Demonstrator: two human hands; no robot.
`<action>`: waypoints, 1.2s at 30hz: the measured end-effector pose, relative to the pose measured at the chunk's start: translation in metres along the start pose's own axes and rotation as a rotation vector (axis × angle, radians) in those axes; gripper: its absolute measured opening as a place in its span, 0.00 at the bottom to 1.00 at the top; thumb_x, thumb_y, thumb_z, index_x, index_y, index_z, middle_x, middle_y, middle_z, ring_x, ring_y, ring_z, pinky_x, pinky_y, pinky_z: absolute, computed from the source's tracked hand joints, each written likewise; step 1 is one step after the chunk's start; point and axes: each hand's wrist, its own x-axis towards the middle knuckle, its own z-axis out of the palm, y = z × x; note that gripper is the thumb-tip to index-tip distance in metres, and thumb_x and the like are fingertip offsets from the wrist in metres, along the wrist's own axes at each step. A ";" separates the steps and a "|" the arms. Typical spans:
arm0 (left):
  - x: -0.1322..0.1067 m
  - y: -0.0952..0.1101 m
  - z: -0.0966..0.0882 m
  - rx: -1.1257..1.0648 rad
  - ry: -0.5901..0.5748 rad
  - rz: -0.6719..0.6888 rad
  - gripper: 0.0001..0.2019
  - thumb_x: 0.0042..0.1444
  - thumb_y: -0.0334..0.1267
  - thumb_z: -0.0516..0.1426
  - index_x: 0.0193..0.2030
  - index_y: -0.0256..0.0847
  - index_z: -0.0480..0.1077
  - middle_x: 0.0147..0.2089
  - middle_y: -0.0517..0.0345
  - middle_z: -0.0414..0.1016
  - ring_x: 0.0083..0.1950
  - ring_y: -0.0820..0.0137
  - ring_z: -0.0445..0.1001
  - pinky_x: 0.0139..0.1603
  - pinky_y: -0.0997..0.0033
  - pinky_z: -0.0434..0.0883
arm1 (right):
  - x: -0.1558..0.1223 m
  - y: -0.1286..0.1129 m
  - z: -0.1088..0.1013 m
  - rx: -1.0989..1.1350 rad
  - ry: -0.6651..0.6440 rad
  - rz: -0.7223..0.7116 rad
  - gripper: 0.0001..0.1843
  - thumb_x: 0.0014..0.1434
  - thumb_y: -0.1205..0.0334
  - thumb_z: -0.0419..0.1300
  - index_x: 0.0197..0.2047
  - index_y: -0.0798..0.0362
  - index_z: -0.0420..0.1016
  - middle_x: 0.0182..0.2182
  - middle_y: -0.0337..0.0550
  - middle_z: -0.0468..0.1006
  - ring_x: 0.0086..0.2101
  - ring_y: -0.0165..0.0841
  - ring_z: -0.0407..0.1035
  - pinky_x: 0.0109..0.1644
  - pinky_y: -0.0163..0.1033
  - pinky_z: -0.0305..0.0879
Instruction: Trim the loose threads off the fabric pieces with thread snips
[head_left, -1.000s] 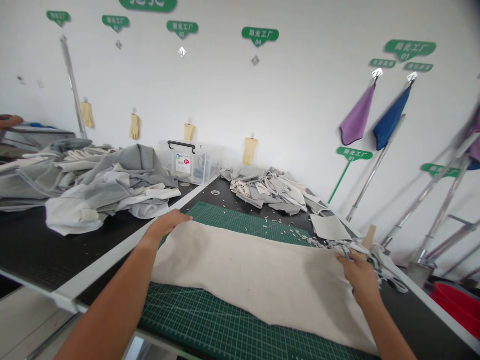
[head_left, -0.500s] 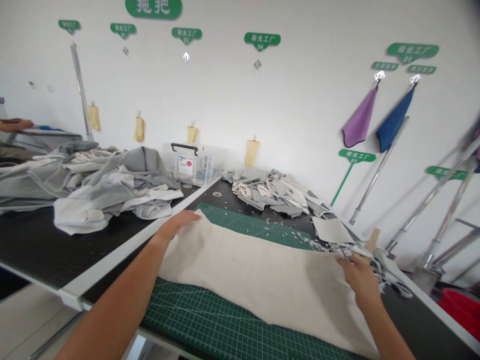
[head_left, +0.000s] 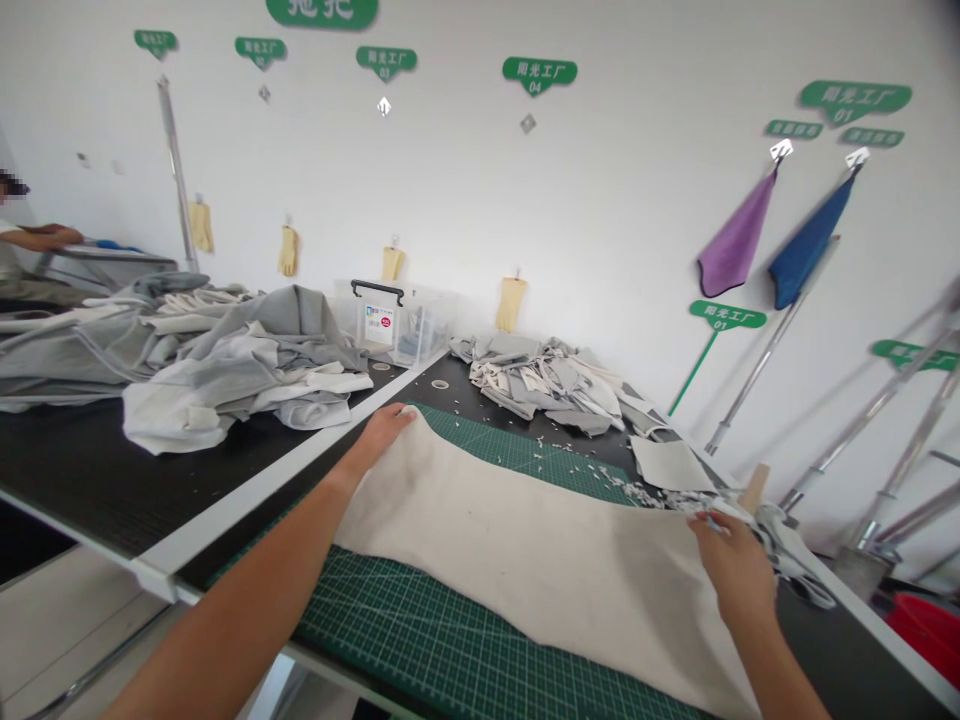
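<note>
An off-white piece of fabric (head_left: 517,540) is stretched between my two hands over a green cutting mat (head_left: 420,610). My left hand (head_left: 386,430) pinches its far left corner, raised a little above the mat. At the far right corner, my right hand (head_left: 731,560) has its fingers closed on the fabric's edge. A small bluish-grey thing (head_left: 718,524) shows between the right-hand fingers, too little of it visible to name. The near edge of the cloth sags in a wavy line across the mat.
Grey and white fabric heaps (head_left: 240,350) lie at left; a cut-piece pile (head_left: 547,385) sits behind the mat. Small scraps (head_left: 637,492), a square grey piece (head_left: 671,464) and scissors (head_left: 810,590) lie at right. A clear bin (head_left: 405,325) stands behind. Another person's arm (head_left: 45,237) shows far left.
Both hands keep hold of the fabric. My left hand has lifted its corner slightly, and the far edge curves more. The view has shifted a little, moving the table and wall slightly within it.
</note>
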 end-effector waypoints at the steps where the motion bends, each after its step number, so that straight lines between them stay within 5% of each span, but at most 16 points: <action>1: 0.000 0.002 0.001 -0.009 0.002 0.035 0.23 0.52 0.55 0.59 0.42 0.35 0.77 0.42 0.49 0.81 0.46 0.58 0.77 0.43 0.68 0.71 | -0.003 -0.006 -0.004 -0.011 0.019 0.000 0.29 0.58 0.42 0.53 0.50 0.55 0.77 0.40 0.58 0.81 0.39 0.53 0.75 0.37 0.47 0.64; 5: -0.008 0.018 0.007 -0.064 -0.026 0.086 0.25 0.53 0.58 0.58 0.43 0.36 0.76 0.41 0.52 0.80 0.43 0.61 0.75 0.42 0.70 0.70 | -0.027 -0.051 -0.015 0.050 -0.043 -0.099 0.25 0.59 0.42 0.52 0.47 0.51 0.77 0.35 0.51 0.80 0.35 0.49 0.73 0.36 0.45 0.62; 12: -0.038 0.054 0.032 -0.101 -0.178 0.191 0.24 0.57 0.60 0.56 0.36 0.38 0.74 0.33 0.60 0.74 0.35 0.68 0.69 0.35 0.74 0.64 | -0.100 -0.181 0.005 0.504 -0.646 -0.310 0.21 0.61 0.39 0.55 0.39 0.48 0.75 0.23 0.36 0.70 0.24 0.33 0.62 0.29 0.37 0.55; 16: -0.050 0.061 0.050 -0.078 -0.286 0.192 0.24 0.57 0.61 0.55 0.34 0.39 0.73 0.32 0.59 0.73 0.36 0.67 0.68 0.36 0.72 0.64 | -0.134 -0.234 0.031 0.659 -0.670 -0.421 0.21 0.66 0.39 0.51 0.38 0.47 0.72 0.27 0.35 0.70 0.29 0.34 0.64 0.32 0.36 0.55; 23: -0.052 0.050 0.070 -0.030 -0.515 0.293 0.22 0.60 0.57 0.55 0.37 0.38 0.76 0.37 0.56 0.78 0.41 0.64 0.73 0.43 0.70 0.67 | -0.163 -0.233 0.071 0.763 -0.663 -0.432 0.19 0.70 0.42 0.48 0.37 0.47 0.66 0.30 0.33 0.69 0.33 0.32 0.64 0.38 0.36 0.56; 36: -0.058 0.058 0.073 -0.037 -0.615 0.334 0.21 0.61 0.56 0.55 0.43 0.39 0.78 0.43 0.53 0.80 0.48 0.61 0.74 0.51 0.67 0.68 | -0.166 -0.224 0.071 0.723 -0.621 -0.447 0.21 0.71 0.41 0.44 0.37 0.47 0.63 0.29 0.34 0.69 0.33 0.34 0.64 0.38 0.36 0.56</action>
